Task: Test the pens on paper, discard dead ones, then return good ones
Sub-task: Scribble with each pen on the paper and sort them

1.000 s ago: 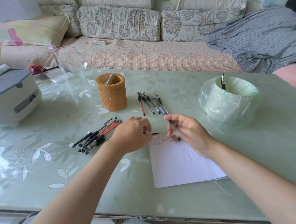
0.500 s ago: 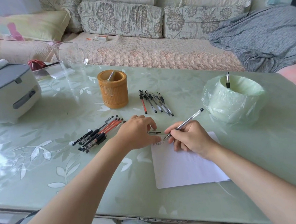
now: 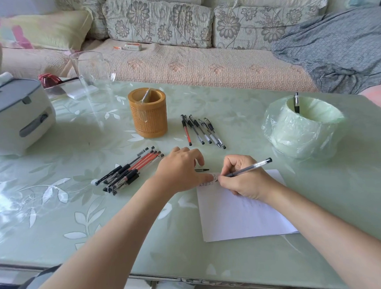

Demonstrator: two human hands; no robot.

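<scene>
- One clear-barrelled pen is being tried right now, its tip down on the top left corner of the paper, where a few small test marks already sit
- The right hand grips that pen in a writing hold, fingers curled round the barrel near the tip, heel of the hand resting on the sheet, barrel slanting up and away to the right
- The left hand lies just beside it with the thumb stretched onto the paper's corner; a dark pen cap pokes out from under its curled fingers, and I cannot tell whether it is pinched or merely lying there
- Five pens lie in a neat row beyond the hands, which I take for tested good ones not yet returned
- A heap of black and red pens lies to the left on the table, probably awaiting their turn
- The bamboo holder stands behind, with no pens showing in it
- One discarded pen stands in the bag-lined bin at the right
- By my reckoning the job is under halfway: most testing and the whole return are left
</scene>
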